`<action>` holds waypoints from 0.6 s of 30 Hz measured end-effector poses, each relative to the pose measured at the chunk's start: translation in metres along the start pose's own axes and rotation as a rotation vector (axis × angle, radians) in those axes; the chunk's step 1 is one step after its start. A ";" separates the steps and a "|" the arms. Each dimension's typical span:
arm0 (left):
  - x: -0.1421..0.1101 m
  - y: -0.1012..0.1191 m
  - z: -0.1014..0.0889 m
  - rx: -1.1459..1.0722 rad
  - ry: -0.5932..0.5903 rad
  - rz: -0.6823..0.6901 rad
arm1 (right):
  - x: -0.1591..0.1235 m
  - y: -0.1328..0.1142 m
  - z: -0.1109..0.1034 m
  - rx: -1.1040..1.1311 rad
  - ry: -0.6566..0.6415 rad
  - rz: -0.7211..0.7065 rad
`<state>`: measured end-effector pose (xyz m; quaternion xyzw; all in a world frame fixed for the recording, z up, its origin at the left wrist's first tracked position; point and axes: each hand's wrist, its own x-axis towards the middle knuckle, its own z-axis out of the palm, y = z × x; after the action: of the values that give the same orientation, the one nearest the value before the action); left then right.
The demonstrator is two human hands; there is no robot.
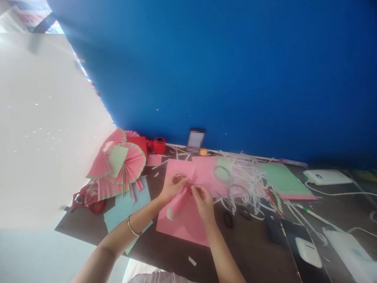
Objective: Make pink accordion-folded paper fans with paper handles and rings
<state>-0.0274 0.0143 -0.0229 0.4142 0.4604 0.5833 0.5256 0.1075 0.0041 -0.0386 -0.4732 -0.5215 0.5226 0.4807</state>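
Observation:
My left hand (173, 188) pinches the middle of a pleated pink paper strip (177, 205) whose lower end shows a green edge. My right hand (203, 199) has its fingertips closed at the same middle part, just right of the left fingers. What lies exactly between the fingertips is too small and blurred to make out. Under both hands a flat pink paper sheet (184, 228) lies on the dark table (173, 255). To the left, several finished-looking paper fans (136, 163), pink with green rims, are piled up.
Curled white paper strips (250, 177) are heaped right of my hands. Red tape rolls (159, 145) and a phone (195, 140) stand along the blue wall (220, 78). Blue paper (126, 206) lies left; green paper (279, 177), a white case (308, 251) and cables lie right.

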 end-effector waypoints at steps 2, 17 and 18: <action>0.000 0.000 -0.001 0.056 0.011 0.064 | 0.000 0.000 0.000 -0.004 -0.009 -0.007; 0.000 -0.005 0.001 0.061 0.033 0.212 | 0.002 -0.001 0.000 0.063 -0.083 -0.030; 0.000 -0.005 0.002 0.030 0.040 0.179 | 0.003 -0.001 0.001 0.062 -0.088 -0.037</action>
<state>-0.0246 0.0145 -0.0274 0.4496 0.4405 0.6293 0.4558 0.1067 0.0066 -0.0372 -0.4250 -0.5342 0.5497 0.4814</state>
